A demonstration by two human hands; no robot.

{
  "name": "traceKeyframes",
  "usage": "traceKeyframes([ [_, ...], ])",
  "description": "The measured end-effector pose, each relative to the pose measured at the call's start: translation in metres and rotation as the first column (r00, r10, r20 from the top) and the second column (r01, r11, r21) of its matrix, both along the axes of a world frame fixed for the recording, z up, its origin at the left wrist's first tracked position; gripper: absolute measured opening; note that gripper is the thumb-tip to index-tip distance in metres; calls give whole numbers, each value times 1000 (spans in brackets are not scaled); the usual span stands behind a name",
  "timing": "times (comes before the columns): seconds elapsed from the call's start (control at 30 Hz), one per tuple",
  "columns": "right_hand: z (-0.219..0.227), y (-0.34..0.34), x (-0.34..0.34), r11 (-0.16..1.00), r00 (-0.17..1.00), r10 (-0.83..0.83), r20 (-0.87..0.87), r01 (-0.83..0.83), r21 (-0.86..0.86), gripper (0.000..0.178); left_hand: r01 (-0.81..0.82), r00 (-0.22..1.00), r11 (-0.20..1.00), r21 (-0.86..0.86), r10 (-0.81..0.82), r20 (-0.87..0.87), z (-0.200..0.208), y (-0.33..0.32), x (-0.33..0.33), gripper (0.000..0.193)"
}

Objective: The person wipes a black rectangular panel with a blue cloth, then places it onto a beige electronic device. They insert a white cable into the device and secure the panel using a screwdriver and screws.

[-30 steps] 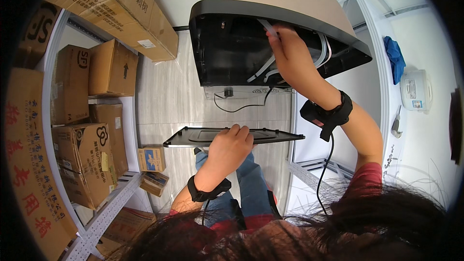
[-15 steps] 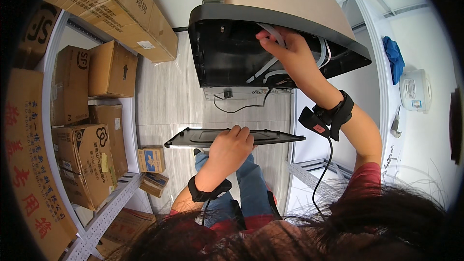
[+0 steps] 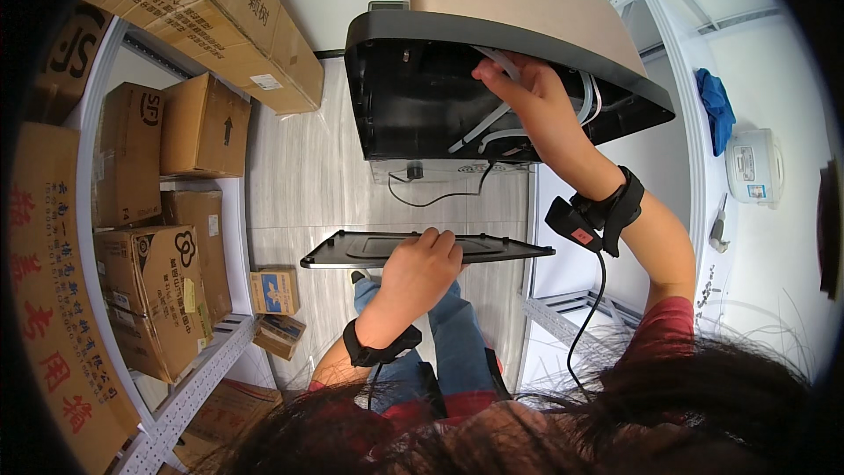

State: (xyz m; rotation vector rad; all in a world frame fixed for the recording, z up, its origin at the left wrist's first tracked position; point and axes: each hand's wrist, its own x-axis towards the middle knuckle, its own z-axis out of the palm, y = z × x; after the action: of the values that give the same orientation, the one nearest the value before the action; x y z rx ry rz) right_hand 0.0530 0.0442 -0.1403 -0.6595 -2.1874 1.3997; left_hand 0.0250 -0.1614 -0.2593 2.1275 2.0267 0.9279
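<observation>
My left hand is closed on the edge of a flat black plastic panel, held level above my legs. Farther off stands a machine with a beige body and a black front housing whose inside lies exposed. Reaching into this cavity, my right hand is closed around a grey flexible tube, its thumb toward the left. More grey tubes run across the cavity, below and to the right of the hand. Some fingertips of the right hand are hidden behind the tube and hand.
Cardboard boxes fill a white metal shelf on the left, with a tall carton behind. A black power cord loops below the machine. On the right are another white shelf, a blue cloth and a white appliance.
My right hand has shifted very slightly right and down within the cavity, still holding the tube. The left hand and panel are practically unmoved.
</observation>
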Motion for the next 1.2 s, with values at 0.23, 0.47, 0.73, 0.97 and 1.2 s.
traceKeyframes([
  [0.23, 4, -1, 1, 999, 999, -38, 37, 39, -24, 21, 8, 1000, 1000, -19, -8, 4, 1, 1, -1, 23],
  [0.47, 6, 0, 0, 967, 966, -78, 247, 13, 254, 23, 13, 1000, 1000, -20, -13, -1, 0, 1, 0, 24],
  [0.73, -1, -2, 0, 843, 990, -115, 84, 52, 536, 24, 7, 1000, 1000, 2, -7, 16, 3, -1, -1, 24],
  [0.97, -1, 11, 1, 666, 962, -219, 160, 28, 745, 27, 3, 1000, 1000, -1, -3, 8, 3, -2, 0, 24],
  [1.2, 4, 11, 3, 628, 956, -189, 226, -59, 776, 38, 8, 1000, 999, 37, -8, 14, 8, -1, 0, 24],
])
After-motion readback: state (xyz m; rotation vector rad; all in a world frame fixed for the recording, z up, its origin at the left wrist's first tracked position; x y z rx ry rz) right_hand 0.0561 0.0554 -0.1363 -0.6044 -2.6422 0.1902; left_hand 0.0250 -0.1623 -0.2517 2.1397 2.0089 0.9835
